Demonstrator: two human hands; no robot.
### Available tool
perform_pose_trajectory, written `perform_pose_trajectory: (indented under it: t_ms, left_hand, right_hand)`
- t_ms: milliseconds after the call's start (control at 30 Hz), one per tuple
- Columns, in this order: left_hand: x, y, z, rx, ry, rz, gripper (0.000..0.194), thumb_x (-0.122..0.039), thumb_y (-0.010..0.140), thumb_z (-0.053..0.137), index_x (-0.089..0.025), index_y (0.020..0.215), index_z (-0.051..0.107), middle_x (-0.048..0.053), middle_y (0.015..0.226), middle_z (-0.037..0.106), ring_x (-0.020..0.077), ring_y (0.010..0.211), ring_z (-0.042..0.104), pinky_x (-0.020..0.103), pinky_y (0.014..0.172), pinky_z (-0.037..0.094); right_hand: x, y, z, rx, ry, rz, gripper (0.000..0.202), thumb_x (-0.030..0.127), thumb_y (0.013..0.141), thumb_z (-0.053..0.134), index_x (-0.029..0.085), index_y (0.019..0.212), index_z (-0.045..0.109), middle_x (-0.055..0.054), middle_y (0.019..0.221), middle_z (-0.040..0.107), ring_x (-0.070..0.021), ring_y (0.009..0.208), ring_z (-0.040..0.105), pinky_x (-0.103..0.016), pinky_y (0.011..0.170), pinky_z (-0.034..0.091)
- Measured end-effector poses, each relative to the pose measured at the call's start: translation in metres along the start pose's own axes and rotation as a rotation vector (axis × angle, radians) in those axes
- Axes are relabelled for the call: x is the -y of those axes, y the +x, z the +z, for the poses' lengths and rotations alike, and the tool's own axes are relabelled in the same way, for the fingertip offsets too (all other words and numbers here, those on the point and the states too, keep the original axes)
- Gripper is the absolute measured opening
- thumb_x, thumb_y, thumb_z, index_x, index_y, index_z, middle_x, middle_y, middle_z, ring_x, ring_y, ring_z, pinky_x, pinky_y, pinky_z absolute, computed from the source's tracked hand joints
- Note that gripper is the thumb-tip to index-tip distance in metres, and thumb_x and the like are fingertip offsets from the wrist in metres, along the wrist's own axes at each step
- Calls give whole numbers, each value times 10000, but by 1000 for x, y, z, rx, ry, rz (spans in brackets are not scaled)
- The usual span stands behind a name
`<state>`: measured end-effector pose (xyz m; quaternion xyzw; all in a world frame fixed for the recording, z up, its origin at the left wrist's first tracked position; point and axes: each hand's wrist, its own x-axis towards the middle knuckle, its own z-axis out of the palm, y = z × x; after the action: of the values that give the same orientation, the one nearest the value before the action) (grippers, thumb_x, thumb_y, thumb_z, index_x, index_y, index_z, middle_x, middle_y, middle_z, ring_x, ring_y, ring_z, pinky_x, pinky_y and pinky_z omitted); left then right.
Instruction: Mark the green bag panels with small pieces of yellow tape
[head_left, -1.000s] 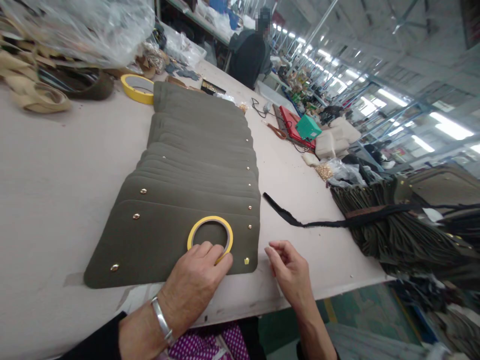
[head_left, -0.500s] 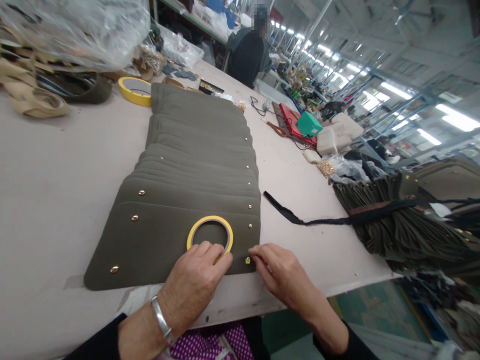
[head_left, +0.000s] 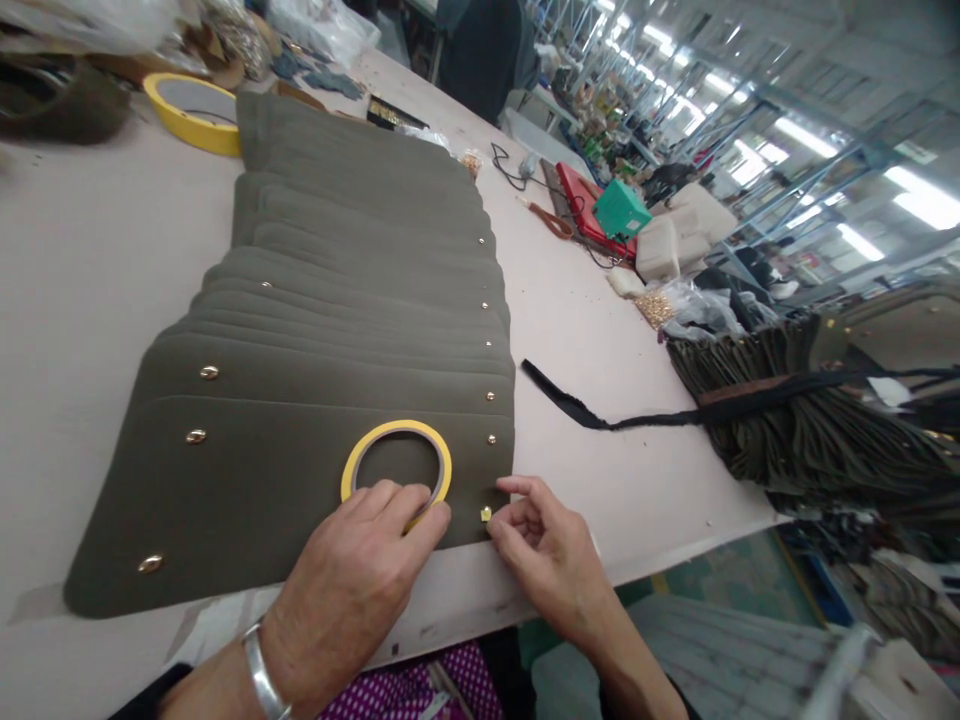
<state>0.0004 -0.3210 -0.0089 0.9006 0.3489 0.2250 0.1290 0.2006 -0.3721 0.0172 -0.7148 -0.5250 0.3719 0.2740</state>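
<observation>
My left hand [head_left: 352, 580] grips a narrow roll of yellow tape [head_left: 444, 460] by its near rim, standing over the front panel. That dark olive panel [head_left: 262, 500] lies nearest me in an overlapping row of similar panels [head_left: 360, 260]. Gold studs, such as one stud [head_left: 150, 564] at the front left corner, dot their ends. On the front panel's right corner, a small piece of yellow tape [head_left: 486, 514] sits at a stud. My right hand [head_left: 551, 565] is right beside it, index finger and thumb apart, other fingers curled. I see nothing held in it.
A wider yellow tape roll [head_left: 195, 115] lies at the back left. A black strip [head_left: 570, 402] runs to a bundle of dark panels [head_left: 810, 430] on the right. Farther back are a green box [head_left: 621, 210], a red case [head_left: 581, 205] and a seated person [head_left: 484, 60].
My right thumb and index finger have parted and drawn slightly away from the tape piece. The left hand still holds the roll. The view has shifted, moving the panels leftward in it.
</observation>
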Motion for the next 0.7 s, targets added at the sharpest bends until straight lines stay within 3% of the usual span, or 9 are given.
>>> perform_pose_trajectory:
  t_ms: [167,367,533,700]
  left_hand:
    - [0,-1,0,-4,-10,-1,272,-105,923,349,-195,922,605,52,871,600,211,744,504,357,657,432]
    - [0,0,0,7,-22,-25,246,-135,930,367,-199,914,604,54,871,601,215,749,503,358,657,433]
    - [0,0,-1,24,-29,-30,252,-120,921,373,-200,936,612,56,883,602,217,753,512,360,653,447]
    - [1,-1,-3,45,-30,-41,254,-96,903,392,-205,939,619,53,887,610,219,758,524,366,659,468]
  right_hand:
    - [1,3,8,-73,-31,71,311,208,804,594,187,1105,517,33,671,646,-112,569,605,-205,537,469]
    - [-3,1,18,-109,41,-22,237,195,803,581,189,1025,499,28,690,613,-94,550,555,-199,524,446]
    - [-12,0,14,-115,242,48,260,263,818,615,186,1019,469,25,677,601,-96,552,533,-197,506,421]
    - [-15,1,9,-86,201,43,261,277,851,611,196,1054,468,22,704,606,-98,583,541,-200,534,420]
